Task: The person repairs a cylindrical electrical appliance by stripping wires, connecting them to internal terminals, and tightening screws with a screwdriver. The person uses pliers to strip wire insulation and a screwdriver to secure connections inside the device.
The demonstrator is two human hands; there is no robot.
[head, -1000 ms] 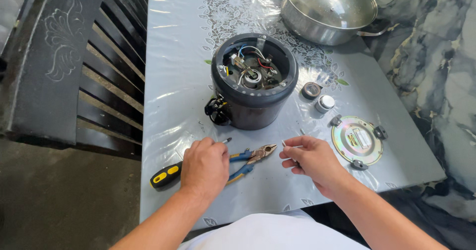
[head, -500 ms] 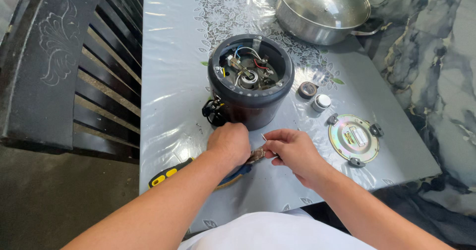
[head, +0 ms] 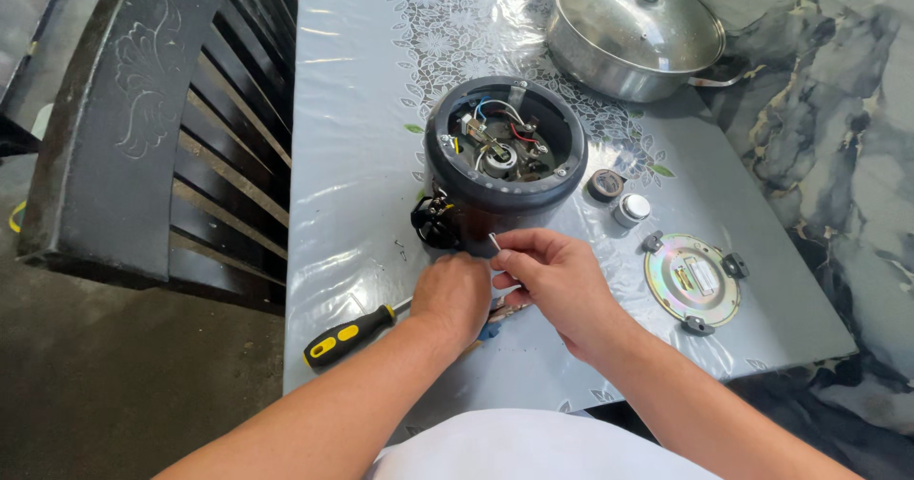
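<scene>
A black round appliance body point(head: 505, 170) stands on the table with its base off, wires and metal parts showing inside. My right hand point(head: 557, 285) pinches a small thin metal piece point(head: 494, 242) right in front of the body's wall. Beside it my left hand point(head: 455, 294) rests closed on the table over blue-handled pliers point(head: 495, 316), mostly hidden; whether it grips them I cannot tell. A screwdriver with a black and yellow handle point(head: 347, 335) lies just left of my left wrist.
A shiny round base plate point(head: 692, 280) lies to the right. Two small caps point(head: 619, 197) sit between it and the body. A steel pot with a lid point(head: 633, 28) stands at the back. A dark wooden bench point(head: 143, 128) runs along the table's left edge point(head: 290, 280).
Both hands have moved forward from the pliers area up to the appliance's front wall. My right hand now holds a small metal piece up against it.
</scene>
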